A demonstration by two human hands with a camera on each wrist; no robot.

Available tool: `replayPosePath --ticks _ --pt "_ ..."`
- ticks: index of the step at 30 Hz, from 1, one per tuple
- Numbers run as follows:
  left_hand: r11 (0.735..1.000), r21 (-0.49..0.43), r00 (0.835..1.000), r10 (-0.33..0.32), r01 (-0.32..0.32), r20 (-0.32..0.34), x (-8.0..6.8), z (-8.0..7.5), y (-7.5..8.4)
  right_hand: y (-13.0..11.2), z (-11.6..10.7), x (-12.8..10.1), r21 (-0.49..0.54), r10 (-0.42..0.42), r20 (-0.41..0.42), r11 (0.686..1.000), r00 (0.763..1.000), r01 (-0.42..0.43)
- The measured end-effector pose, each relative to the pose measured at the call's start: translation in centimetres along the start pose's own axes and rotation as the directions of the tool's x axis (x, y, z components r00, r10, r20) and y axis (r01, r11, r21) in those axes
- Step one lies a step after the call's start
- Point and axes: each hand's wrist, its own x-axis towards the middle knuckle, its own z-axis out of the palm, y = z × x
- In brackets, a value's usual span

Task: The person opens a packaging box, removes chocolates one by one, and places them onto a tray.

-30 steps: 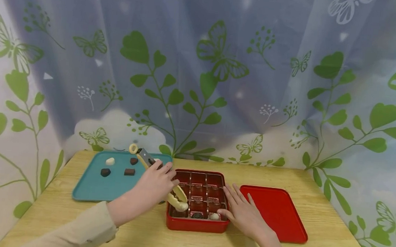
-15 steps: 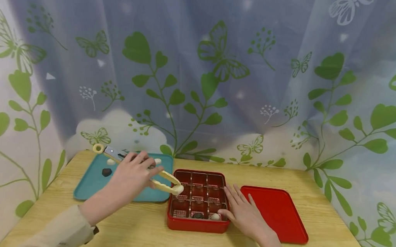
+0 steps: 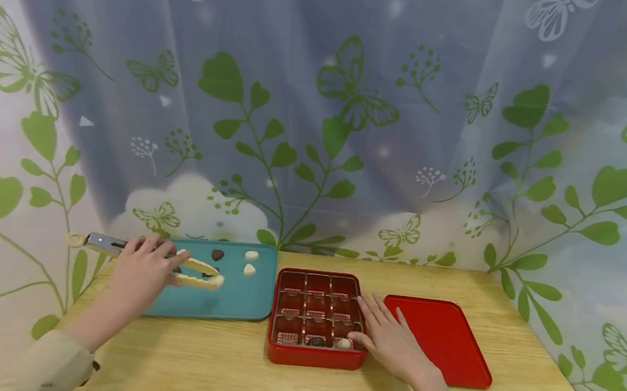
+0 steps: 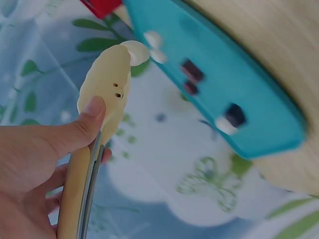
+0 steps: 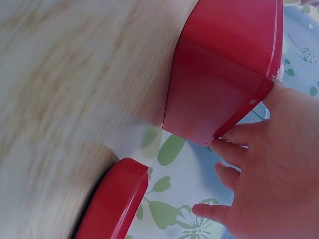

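Observation:
My left hand (image 3: 142, 263) grips cream tongs (image 3: 197, 274) with a metal handle, thumb (image 4: 82, 130) pressed on the top arm. The tongs' tips hover over the teal tray (image 3: 238, 303) and I see nothing between them. On the tray lie a dark chocolate (image 3: 217, 254) and two white ones (image 3: 251, 255). The red compartment box (image 3: 314, 358) stands at the middle of the table. Its front row holds a dark piece (image 3: 315, 341) and a white piece (image 3: 343, 343). My right hand (image 3: 387, 339) rests flat on the box's right edge (image 5: 224, 79), fingers straight.
A red lid (image 3: 440, 337) lies flat right of the box, also in the right wrist view as the red lid (image 5: 112, 204). The wooden table (image 3: 211, 365) ends at a leaf-print curtain behind. The tray (image 4: 239, 89) carries a few more chocolates near its far side.
My left hand has swung the tongs leftward, from over the red box to over the teal tray. The right hand has stayed on the box.

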Motion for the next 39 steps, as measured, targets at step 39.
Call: replayPosePath --ticks 39 --pt "0.998 0.059 0.998 0.020 -0.024 0.067 -1.6 1.2 -0.3 0.0 -0.1 0.0 0.018 -0.002 0.010 1.000 1.000 0.002"
